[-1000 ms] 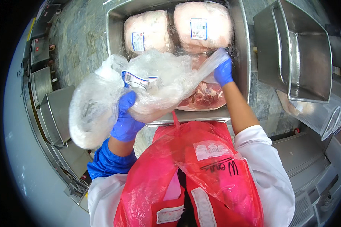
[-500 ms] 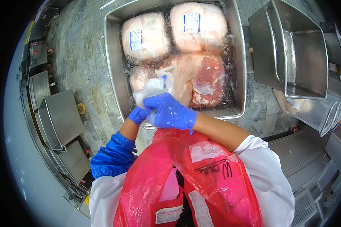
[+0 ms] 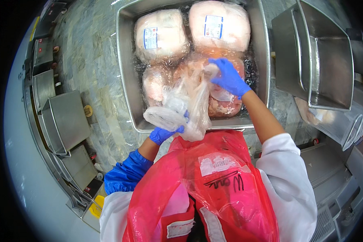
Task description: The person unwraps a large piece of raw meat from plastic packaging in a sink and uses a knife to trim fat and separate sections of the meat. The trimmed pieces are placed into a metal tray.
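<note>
A crumpled clear plastic bag point(image 3: 197, 109) stretches between my two blue-gloved hands, above a steel tub of wrapped meat. My left hand point(image 3: 167, 134) is closed on its bunched near end, at the tub's near edge; a rounded wad of the plastic partly covers the fingers. Farther right, my right hand point(image 3: 230, 76) is closed on the bag's other side, over the reddish meat point(image 3: 224, 108). Two large pale wrapped meat pieces point(image 3: 162, 34) with labels lie behind. A smaller wrapped piece point(image 3: 153, 82) lies at the left, beside the bag.
The tub's steel rim point(image 3: 123, 76) surrounds the meat, with dark wet patches between the pieces. Deep steel bins point(image 3: 330, 60) stand at the right, near a clear plastic container point(image 3: 336, 125). More steel bins point(image 3: 68, 121) line the left side. The tiled floor point(image 3: 88, 52) looks wet.
My hands were together over the bunched plastic at the tub's near left. The right has moved away to the far right, spreading the bag, while the left has come slightly nearer me.
</note>
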The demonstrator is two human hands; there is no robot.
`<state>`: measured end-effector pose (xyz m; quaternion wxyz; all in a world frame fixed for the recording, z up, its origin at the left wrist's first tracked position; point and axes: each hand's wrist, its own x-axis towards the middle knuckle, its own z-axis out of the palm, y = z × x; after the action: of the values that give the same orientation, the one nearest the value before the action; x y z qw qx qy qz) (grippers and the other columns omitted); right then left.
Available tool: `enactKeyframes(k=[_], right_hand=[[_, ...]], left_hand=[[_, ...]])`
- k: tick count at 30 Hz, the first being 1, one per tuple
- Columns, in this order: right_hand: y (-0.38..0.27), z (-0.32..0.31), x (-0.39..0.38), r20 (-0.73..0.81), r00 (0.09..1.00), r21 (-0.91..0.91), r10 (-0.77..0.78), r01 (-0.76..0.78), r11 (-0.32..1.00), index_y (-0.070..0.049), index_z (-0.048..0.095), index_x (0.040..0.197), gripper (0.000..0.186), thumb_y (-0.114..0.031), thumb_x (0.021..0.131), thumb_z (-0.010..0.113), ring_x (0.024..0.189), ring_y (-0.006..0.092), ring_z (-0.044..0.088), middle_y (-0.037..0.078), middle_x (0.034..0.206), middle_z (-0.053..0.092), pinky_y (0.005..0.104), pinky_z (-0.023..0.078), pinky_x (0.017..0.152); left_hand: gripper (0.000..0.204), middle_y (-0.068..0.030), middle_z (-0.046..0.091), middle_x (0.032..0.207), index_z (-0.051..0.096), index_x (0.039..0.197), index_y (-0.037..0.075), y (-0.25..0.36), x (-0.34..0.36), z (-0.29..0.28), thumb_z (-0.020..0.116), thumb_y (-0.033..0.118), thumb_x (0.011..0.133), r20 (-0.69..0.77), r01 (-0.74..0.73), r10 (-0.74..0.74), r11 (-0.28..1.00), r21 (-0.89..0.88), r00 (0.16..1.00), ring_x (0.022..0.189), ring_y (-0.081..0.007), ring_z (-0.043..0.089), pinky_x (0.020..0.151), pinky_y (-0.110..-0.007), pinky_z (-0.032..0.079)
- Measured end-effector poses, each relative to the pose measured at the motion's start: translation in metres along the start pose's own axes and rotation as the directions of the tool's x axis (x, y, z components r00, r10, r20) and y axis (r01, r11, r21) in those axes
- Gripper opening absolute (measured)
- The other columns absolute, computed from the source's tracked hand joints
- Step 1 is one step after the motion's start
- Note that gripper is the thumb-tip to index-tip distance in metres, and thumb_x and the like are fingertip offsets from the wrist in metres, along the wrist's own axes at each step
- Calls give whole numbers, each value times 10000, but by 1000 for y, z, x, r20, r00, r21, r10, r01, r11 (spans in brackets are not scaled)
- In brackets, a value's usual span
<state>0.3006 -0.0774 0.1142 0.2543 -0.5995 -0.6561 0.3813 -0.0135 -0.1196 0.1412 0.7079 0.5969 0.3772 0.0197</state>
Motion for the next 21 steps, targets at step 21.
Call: enactKeyframes(k=[21], right_hand=[[-12, 122, 62, 479, 837, 306, -267, 126, 944, -67, 598, 985, 306, -86, 680, 593, 865, 272, 573, 136, 910, 604, 357, 433, 792]], left_hand=[[459, -67, 495, 1202, 473, 1215, 102, -27, -54, 27, 602, 271, 809, -17, -55, 62, 958, 283, 998, 1090, -222, 467, 967, -351, 336]])
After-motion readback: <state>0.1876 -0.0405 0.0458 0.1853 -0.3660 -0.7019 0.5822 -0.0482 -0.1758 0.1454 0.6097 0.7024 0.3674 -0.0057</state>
